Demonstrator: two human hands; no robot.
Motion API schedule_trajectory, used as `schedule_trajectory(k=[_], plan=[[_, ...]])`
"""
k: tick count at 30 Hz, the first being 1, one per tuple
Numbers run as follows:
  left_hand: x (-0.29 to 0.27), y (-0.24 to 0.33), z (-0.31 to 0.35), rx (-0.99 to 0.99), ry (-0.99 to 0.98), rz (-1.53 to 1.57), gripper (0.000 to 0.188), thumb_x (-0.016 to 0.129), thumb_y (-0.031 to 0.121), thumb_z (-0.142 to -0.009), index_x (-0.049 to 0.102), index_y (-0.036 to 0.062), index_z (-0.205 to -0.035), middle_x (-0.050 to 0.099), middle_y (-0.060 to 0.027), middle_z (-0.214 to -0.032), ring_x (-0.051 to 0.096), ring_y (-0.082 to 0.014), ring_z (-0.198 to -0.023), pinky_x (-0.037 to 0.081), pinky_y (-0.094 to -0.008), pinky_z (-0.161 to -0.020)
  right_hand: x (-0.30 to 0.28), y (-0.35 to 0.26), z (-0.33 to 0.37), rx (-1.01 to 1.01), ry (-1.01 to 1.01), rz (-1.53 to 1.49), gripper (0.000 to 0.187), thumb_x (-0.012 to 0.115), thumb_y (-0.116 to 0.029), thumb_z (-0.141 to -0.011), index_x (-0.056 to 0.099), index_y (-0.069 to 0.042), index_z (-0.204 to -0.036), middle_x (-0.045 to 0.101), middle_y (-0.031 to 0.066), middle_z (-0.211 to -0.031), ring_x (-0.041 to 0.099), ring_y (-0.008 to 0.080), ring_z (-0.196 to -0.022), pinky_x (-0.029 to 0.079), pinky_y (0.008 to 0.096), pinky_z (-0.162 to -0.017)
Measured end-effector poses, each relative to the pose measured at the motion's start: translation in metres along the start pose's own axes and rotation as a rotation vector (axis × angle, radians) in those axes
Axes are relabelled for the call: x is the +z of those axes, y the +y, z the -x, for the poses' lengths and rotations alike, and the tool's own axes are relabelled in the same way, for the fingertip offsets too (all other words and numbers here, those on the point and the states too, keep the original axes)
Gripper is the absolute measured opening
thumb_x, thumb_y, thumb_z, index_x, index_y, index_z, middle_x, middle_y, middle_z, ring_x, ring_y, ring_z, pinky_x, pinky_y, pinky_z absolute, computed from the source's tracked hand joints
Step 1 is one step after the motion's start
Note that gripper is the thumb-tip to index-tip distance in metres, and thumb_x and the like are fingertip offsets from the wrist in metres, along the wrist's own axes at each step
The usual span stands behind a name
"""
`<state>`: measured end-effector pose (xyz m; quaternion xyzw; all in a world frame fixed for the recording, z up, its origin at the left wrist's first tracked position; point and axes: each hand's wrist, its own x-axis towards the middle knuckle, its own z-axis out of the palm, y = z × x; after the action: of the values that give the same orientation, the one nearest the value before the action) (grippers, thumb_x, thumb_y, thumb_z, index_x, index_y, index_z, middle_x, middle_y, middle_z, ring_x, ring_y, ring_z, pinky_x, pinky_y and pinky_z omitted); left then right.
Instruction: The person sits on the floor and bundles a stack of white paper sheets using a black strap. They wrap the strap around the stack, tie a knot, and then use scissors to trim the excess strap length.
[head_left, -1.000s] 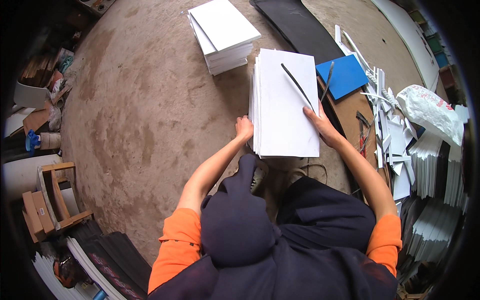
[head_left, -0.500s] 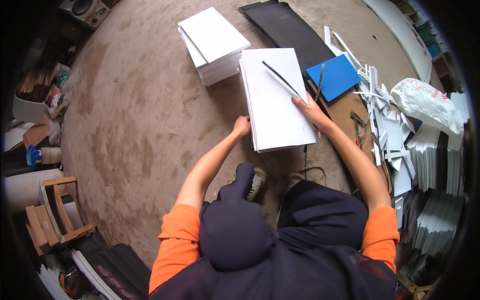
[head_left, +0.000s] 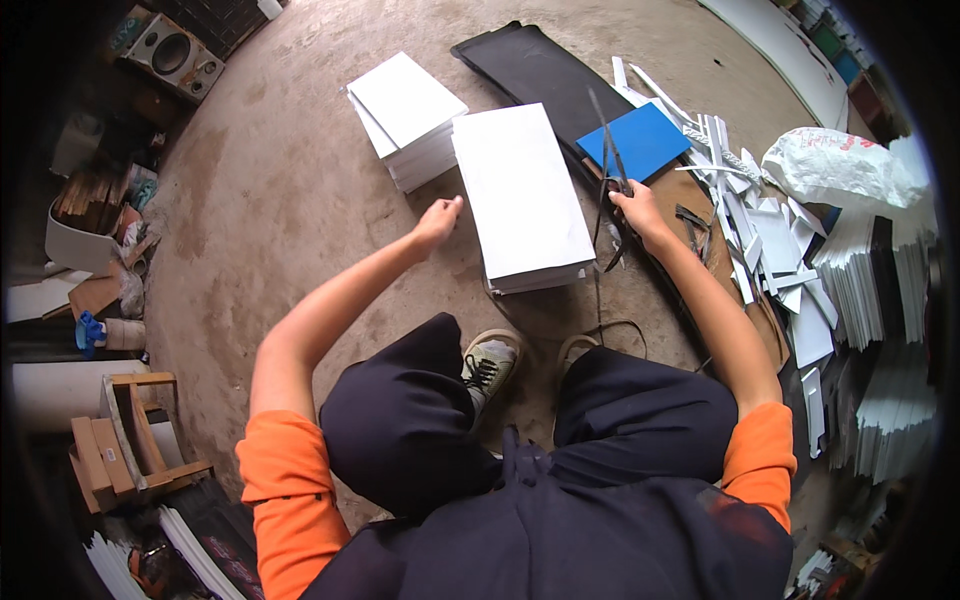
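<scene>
White sheets sit in 2 stacks on the concrete floor. The near stack lies straight ahead of us, between our hands and beyond the shoes. The far stack stands up and left of it; we cannot tell if their sides touch.

Grip: our right hand pinches a black strap between thumb and fingers, off the near stack's right side. Our left hand is curled in, close by the left side; whether it pinches anything we cannot tell.

Progress, as we judge it: the near stack is piled and fairly even, with no strap across its top. The strap's upper part stands loose, so nothing looks fastened. Whether any strap runs beneath is hidden. The far stack shows no strap either, and its top sheet sits askew.

Edges and room: widest on the left, where floor runs from our left hand out to a wooden frame. The right is tighter: the blue board and black sheet lie beside the near stack, with white offcuts further out. Our knees bound the near side.
</scene>
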<state>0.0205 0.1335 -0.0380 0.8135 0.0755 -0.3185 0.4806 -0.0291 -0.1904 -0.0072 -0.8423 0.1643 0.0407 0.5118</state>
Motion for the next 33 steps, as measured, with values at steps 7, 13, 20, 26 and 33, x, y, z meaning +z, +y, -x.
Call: schedule_trajectory(k=[7,13,20,26,33], plan=[[0.031,0.020,-0.025,-0.002,0.178,0.144,0.087,0.031,0.071,-0.074,0.025,0.0015,-0.126,0.044,-0.0129,-0.114,0.048,-0.0254,-0.090,0.040,-0.0395,-0.076,0.035,0.017,-0.019,0.081,-0.196,-0.204,0.029,0.044,-0.023,-0.088,0.050,0.003,-0.096,0.055,0.0085,-0.085,0.053,0.0146,-0.079,0.044,0.0266,-0.071],[0.044,0.021,0.001,0.059,-0.230,0.586,0.081,0.038,0.063,-0.077,0.020,0.0046,-0.131,0.031,-0.0139,-0.130,0.033,-0.0259,-0.119,0.028,-0.0393,-0.097,0.048,-0.012,-0.001,0.085,-0.356,-0.107,0.088,0.053,-0.053,-0.074,0.012,0.003,-0.129,0.031,0.0265,-0.127,0.037,0.0295,-0.116,0.031,0.0366,-0.095],[0.042,-0.014,-0.005,0.292,-0.189,0.439,0.067,0.041,0.048,-0.083,0.022,0.0044,-0.130,0.033,-0.0122,-0.130,0.035,-0.0230,-0.118,0.031,-0.0376,-0.096,0.052,-0.007,0.004,0.124,-0.512,-0.258,0.103,0.058,-0.056,-0.066,0.005,0.004,-0.131,0.027,0.0256,-0.128,0.034,0.0290,-0.118,0.029,0.0367,-0.096],[0.063,-0.026,-0.018,0.305,-0.211,0.743,0.064,0.044,0.046,-0.078,0.036,-0.0026,-0.119,0.048,-0.0169,-0.111,0.050,-0.0238,-0.102,0.041,-0.0345,-0.086,0.061,0.015,0.002,0.153,-0.449,-0.347,0.106,0.058,-0.058,-0.062,0.004,0.000,-0.133,0.028,0.0253,-0.127,0.038,0.0285,-0.114,0.035,0.0331,-0.091],[0.078,-0.007,-0.015,0.194,-0.261,0.921,0.063,0.045,0.044,-0.077,0.037,-0.0023,-0.118,0.051,-0.0172,-0.106,0.053,-0.0247,-0.097,0.044,-0.0344,-0.082,0.041,0.006,0.014,0.119,-0.462,-0.372,0.107,0.057,-0.050,-0.069,-0.010,0.009,-0.129,0.024,0.0292,-0.130,0.031,0.0290,-0.121,0.028,0.0299,-0.097]])
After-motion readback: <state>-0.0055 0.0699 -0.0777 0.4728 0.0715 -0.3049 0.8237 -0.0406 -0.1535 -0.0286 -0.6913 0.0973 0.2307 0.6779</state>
